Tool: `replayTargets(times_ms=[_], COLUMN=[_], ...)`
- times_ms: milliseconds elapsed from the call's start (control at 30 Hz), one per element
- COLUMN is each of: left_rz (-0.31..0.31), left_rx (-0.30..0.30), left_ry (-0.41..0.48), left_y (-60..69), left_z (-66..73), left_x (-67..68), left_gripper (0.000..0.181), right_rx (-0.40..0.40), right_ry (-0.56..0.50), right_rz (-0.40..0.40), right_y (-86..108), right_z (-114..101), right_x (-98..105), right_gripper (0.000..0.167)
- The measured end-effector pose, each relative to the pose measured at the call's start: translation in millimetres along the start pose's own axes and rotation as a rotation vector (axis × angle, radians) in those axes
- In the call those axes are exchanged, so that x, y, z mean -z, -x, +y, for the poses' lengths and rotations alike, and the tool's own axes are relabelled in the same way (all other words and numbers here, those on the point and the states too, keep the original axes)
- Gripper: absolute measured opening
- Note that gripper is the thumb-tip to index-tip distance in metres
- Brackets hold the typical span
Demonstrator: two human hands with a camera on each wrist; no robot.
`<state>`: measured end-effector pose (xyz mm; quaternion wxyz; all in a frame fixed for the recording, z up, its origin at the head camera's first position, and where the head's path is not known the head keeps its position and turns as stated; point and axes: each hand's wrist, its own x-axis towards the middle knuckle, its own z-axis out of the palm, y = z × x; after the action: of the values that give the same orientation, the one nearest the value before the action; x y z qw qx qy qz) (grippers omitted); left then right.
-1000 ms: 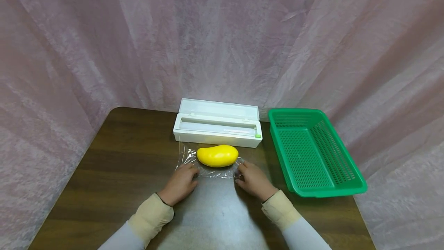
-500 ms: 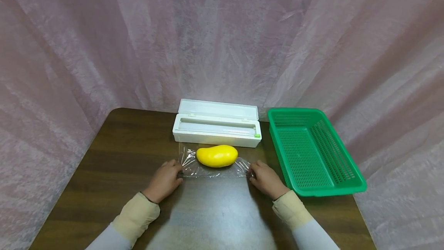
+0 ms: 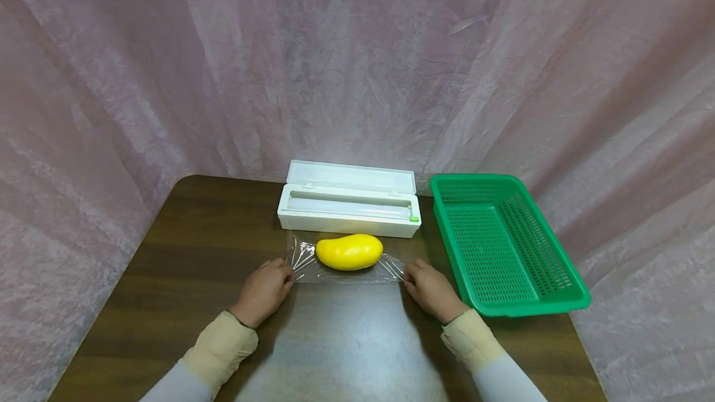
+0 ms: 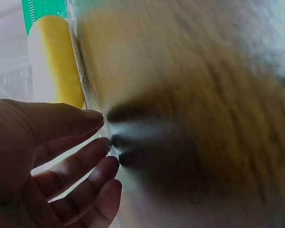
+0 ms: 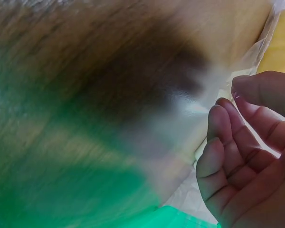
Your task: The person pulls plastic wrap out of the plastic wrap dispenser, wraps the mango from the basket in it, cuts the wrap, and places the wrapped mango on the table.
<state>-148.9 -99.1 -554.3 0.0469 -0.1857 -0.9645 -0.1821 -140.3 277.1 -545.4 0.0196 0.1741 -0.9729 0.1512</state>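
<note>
A yellow mango (image 3: 349,252) lies on a sheet of clear cling film (image 3: 335,277) in the head view. My left hand (image 3: 264,293) pinches the film's near left corner, and creases run from there toward the mango. At the near right corner, my right hand (image 3: 432,290) pinches the film likewise. Thumb and fingers meet at the film's edge in the left wrist view, with the mango (image 4: 57,61) beyond the hand. The right wrist view shows the right hand's curled fingers (image 5: 218,123) close to the thumb, and part of the mango (image 5: 279,45).
Behind the mango stands a white cling film dispenser (image 3: 346,224), its lid (image 3: 350,175) raised and a roll inside. A green plastic basket (image 3: 530,312) sits to the right, close to my right hand. A pink curtain (image 3: 357,67) hangs behind the wooden table (image 3: 162,265).
My hands have moved apart, left hand to the left and right hand to the right, stretching the film's near edge wider. The mango stays in place.
</note>
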Motion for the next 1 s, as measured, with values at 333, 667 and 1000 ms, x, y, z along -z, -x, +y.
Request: replayTargets(times_ms=[333, 667, 1000], left_rz=[0.026, 0.071, 0.121], left_rx=[0.004, 0.002, 0.021], left_ry=[0.018, 0.043, 0.095], left_y=[3.9, 1.4, 0.7], left_z=[3.7, 5.6, 5.6], left_x=[6.6, 12.6, 13.5], left_gripper=[0.013, 0.013, 0.007], right_rx=[0.040, 0.053, 0.016], right_ry=[-0.005, -0.044, -0.047], right_rz=[0.068, 0.167, 0.176], right_y=[7.9, 10.1, 8.6], right_z=[-1, 0, -4], right_x=[5, 11, 11], right_gripper=[0.014, 0.013, 0.010])
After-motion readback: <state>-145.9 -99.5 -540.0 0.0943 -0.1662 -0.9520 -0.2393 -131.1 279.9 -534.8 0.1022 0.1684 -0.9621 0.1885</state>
